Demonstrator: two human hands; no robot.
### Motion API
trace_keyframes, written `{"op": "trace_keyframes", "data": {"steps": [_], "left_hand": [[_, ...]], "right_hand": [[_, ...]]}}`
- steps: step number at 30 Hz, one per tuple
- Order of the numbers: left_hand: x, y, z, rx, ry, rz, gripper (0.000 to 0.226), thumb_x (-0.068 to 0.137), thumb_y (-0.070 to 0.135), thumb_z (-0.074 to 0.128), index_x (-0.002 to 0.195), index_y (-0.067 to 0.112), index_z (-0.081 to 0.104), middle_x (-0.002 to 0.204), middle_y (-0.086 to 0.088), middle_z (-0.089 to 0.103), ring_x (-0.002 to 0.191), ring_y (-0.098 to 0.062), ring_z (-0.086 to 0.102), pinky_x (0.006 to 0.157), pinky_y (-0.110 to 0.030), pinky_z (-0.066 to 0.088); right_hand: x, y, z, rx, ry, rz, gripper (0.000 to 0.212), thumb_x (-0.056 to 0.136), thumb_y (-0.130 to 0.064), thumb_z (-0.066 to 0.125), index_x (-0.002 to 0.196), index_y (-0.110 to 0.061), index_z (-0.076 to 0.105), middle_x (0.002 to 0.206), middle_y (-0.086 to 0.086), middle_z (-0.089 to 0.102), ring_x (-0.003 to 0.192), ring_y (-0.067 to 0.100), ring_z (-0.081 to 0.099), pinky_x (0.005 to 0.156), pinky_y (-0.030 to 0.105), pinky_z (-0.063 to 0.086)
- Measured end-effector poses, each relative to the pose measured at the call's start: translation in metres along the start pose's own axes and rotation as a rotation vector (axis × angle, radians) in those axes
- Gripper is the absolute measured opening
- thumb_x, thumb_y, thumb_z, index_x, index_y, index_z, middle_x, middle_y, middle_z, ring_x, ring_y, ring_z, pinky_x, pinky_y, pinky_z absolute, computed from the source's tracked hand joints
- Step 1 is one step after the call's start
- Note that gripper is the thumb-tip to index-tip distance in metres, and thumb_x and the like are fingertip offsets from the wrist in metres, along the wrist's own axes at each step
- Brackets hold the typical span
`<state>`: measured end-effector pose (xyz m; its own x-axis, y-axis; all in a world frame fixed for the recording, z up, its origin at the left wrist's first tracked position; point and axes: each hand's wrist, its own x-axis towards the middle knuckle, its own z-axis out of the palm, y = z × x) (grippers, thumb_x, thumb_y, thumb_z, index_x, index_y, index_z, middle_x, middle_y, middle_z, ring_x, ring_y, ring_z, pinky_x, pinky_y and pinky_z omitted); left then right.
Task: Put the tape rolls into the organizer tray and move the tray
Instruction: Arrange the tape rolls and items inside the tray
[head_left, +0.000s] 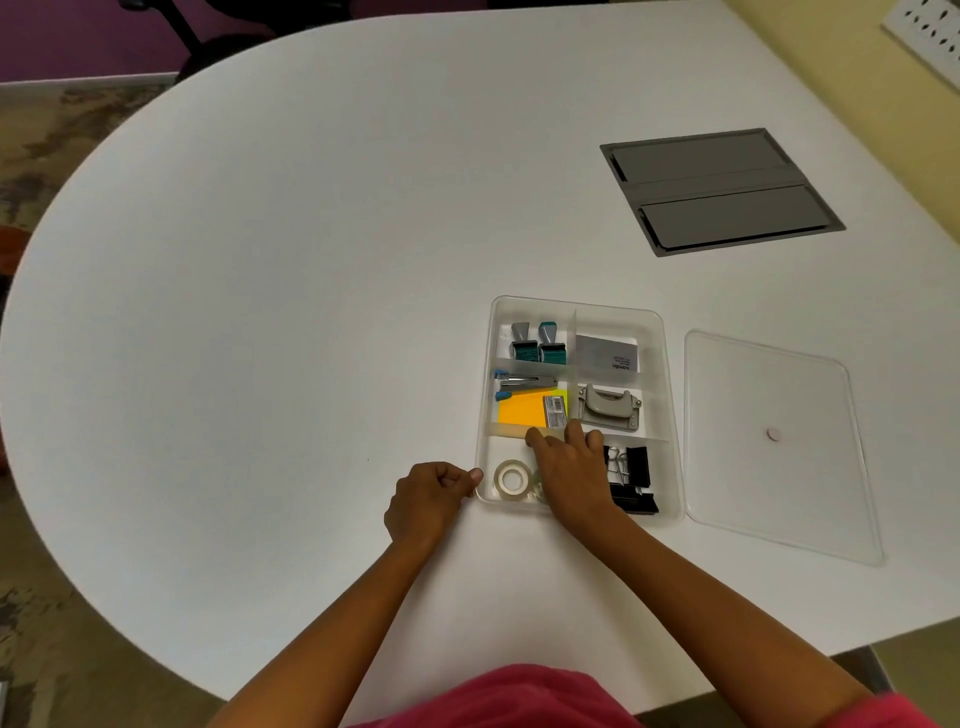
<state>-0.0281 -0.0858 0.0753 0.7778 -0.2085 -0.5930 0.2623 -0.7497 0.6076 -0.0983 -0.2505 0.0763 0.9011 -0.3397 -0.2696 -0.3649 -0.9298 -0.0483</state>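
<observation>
A clear plastic organizer tray (670, 415) with several compartments sits on the white table, near its front edge. One clear tape roll (511, 477) lies flat in the tray's near-left compartment. My right hand (569, 470) reaches into that same compartment just right of the roll, palm down, fingers curled; something clear shows under it, but I cannot tell what. My left hand (428, 499) is curled into a loose fist, its thumb touching the tray's near-left corner from outside.
Stamps (535, 343), a stapler (524, 384), yellow sticky notes (519, 413), a card box (605, 353), a hole punch (608, 408) and black binder clips (636, 467) fill the other compartments. The clear lid (779, 447) lies right of the tray. A grey cable hatch (719, 189) is farther back.
</observation>
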Motion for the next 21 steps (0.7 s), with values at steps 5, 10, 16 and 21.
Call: {"op": "trace_keyframes", "data": {"steps": [5, 10, 16, 21], "left_hand": [[-0.001, 0.000, 0.000, 0.008, 0.000, 0.015, 0.031, 0.079, 0.059, 0.064, 0.064, 0.031, 0.067, 0.082, 0.008, 0.075, 0.084, -0.018, 0.071, 0.084, -0.037, 0.053], [0.000, 0.000, 0.000, 0.001, 0.004, 0.005, 0.031, 0.078, 0.060, 0.065, 0.064, 0.031, 0.067, 0.081, 0.009, 0.075, 0.084, -0.018, 0.071, 0.085, -0.037, 0.053], [0.002, -0.002, -0.001, -0.005, 0.001, -0.007, 0.030, 0.075, 0.061, 0.066, 0.071, 0.032, 0.070, 0.084, 0.009, 0.075, 0.086, -0.018, 0.071, 0.086, -0.039, 0.053], [0.004, 0.000, -0.002, -0.002, 0.001, -0.025, 0.030, 0.073, 0.061, 0.068, 0.073, 0.032, 0.071, 0.080, 0.009, 0.074, 0.087, -0.018, 0.070, 0.083, -0.035, 0.050]], "right_hand": [[0.007, -0.015, 0.001, 0.093, 0.065, -0.150, 0.030, 0.089, -0.005, 0.052, 0.117, -0.015, 0.057, 0.117, 0.005, 0.066, 0.113, 0.026, 0.051, 0.095, 0.039, 0.029], [0.017, -0.025, 0.001, 0.063, -0.052, -0.187, 0.034, 0.089, -0.003, 0.052, 0.119, -0.016, 0.060, 0.122, 0.006, 0.063, 0.112, 0.027, 0.056, 0.104, 0.040, 0.025], [0.016, -0.027, 0.004, -0.002, -0.076, -0.190, 0.027, 0.092, -0.006, 0.051, 0.116, -0.014, 0.060, 0.120, 0.008, 0.063, 0.111, 0.027, 0.057, 0.105, 0.041, 0.026], [0.014, -0.030, 0.002, 0.006, -0.074, -0.178, 0.027, 0.092, -0.007, 0.051, 0.116, -0.015, 0.060, 0.121, 0.007, 0.063, 0.112, 0.026, 0.057, 0.106, 0.042, 0.025]]}}
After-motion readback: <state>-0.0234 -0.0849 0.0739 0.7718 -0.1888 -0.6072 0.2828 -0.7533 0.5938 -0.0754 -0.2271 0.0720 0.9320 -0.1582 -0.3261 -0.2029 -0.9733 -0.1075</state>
